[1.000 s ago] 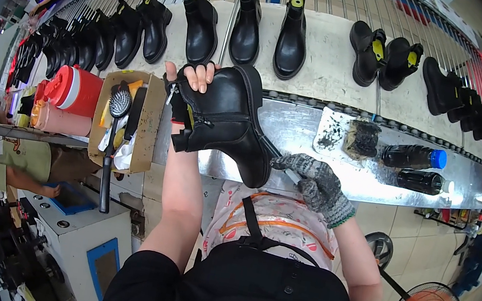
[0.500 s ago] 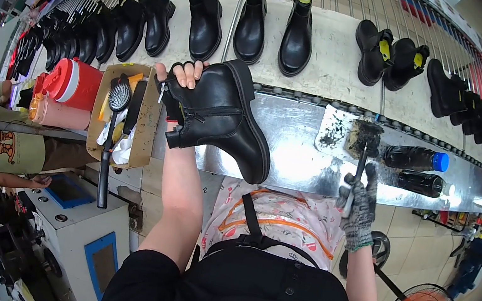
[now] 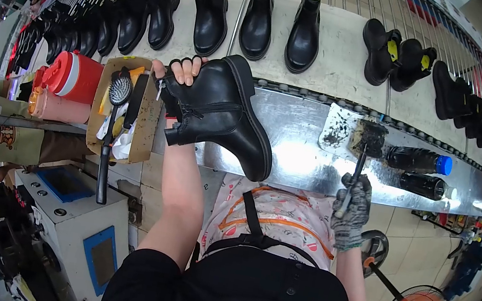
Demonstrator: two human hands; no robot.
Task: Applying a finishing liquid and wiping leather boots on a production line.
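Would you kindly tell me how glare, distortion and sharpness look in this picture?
In the head view, white glare lies on the metal table; the head view bows the chain along it; the head view shows the held boot fairly sharp.

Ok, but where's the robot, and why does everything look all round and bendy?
There's no robot here, just a person using two hands. The pictures come from a camera on the person's head, looking down. Its very wide lens makes straight edges bend.

The left hand holds a black boot by its upper part. The right hand, in a grey glove, holds a thin tool, with its tip at a dark block.

On the shiny ledge there's also a smudged white tray and two bottles of something dark. On the left, a box holds a hairbrush and other bits. Beyond, more boots stand in a row.
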